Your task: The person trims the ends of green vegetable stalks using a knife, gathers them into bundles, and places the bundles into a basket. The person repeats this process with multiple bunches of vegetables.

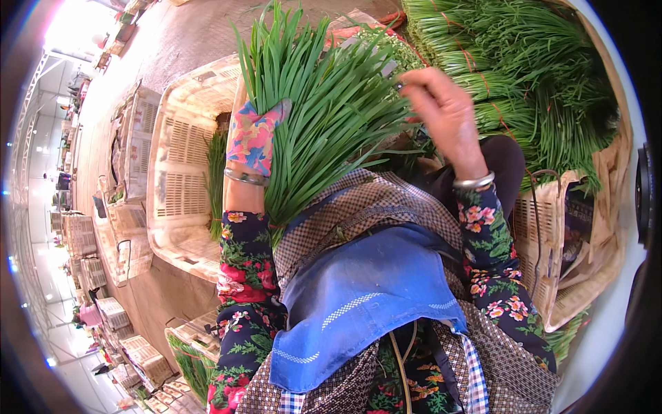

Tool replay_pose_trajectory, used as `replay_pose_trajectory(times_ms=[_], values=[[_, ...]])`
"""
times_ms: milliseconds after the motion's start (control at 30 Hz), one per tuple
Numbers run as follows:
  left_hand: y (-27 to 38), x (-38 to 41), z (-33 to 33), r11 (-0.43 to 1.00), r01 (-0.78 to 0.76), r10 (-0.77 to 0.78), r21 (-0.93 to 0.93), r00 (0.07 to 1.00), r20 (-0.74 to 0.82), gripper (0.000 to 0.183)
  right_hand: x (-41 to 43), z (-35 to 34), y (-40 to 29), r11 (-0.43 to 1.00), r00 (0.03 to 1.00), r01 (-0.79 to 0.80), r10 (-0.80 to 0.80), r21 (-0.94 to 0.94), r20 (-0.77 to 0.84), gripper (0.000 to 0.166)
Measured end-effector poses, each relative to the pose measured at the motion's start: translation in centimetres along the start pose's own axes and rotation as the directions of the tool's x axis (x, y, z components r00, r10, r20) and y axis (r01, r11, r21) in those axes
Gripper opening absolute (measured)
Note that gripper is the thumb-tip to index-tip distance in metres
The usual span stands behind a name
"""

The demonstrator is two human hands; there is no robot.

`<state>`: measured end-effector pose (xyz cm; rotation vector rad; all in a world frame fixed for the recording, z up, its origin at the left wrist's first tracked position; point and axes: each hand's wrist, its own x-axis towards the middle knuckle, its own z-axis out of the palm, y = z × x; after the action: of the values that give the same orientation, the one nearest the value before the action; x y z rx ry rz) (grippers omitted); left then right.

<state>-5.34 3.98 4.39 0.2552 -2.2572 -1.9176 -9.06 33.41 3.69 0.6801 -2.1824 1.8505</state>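
My left hand [254, 135], in a pink and blue patterned glove, grips a large loose bunch of garlic chives [320, 108] over my lap. The leaves fan out up and to the right, and the bunch's lower end rests by my left forearm. A checked apron [372, 194] and a blue cloth [362, 305] cover my lap. My bare right hand [446, 114] is raised beside the leaves on the right, fingers bent and slightly blurred. Something small and dark shows at its fingertips; whether it holds any leaf is unclear.
Tied bundles of chives [558, 77] are heaped at the upper right, above a plastic crate [538, 253]. To my left stands a pale plastic crate [181, 191] with some chives inside. More crates [142, 357] line the floor at far left.
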Motion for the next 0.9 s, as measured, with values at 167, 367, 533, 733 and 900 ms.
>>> replay_pose_trajectory(times_ms=[167, 367, 533, 733, 900], values=[[0.4, 0.2, 0.3, 1.0, 0.021, -0.021, 0.005, 1.0, 0.01, 0.051, -1.0, 5.4, -1.0, 0.884, 0.858, 0.429, -0.336, -0.183, 0.39, 0.02], [0.3, 0.0, -0.1, 0.997, 0.074, -0.074, -0.005, 0.997, 0.012, 0.049, -1.2, 7.0, -1.0, 0.831, 0.809, 0.498, -0.343, -0.246, 0.478, 0.011], [0.0, 0.0, -0.1, 0.995, 0.071, -0.07, -0.076, 0.998, 0.006, 0.053, -1.4, 7.9, -0.9, 0.805, 0.834, 0.478, -0.292, -0.352, 0.468, 0.012], [-0.1, -0.6, -0.2, 0.995, 0.037, -0.035, -0.096, 0.999, 0.015, 0.058, 0.6, 5.6, -1.2, 0.947, 0.974, -0.109, 0.041, 0.303, 0.222, 0.012], [0.3, -0.7, 0.0, 0.997, 0.023, -0.021, -0.069, 0.999, 0.024, 0.063, 4.9, 0.5, -0.6, 0.941, 0.95, 0.296, -0.308, -0.161, -0.051, 0.027]])
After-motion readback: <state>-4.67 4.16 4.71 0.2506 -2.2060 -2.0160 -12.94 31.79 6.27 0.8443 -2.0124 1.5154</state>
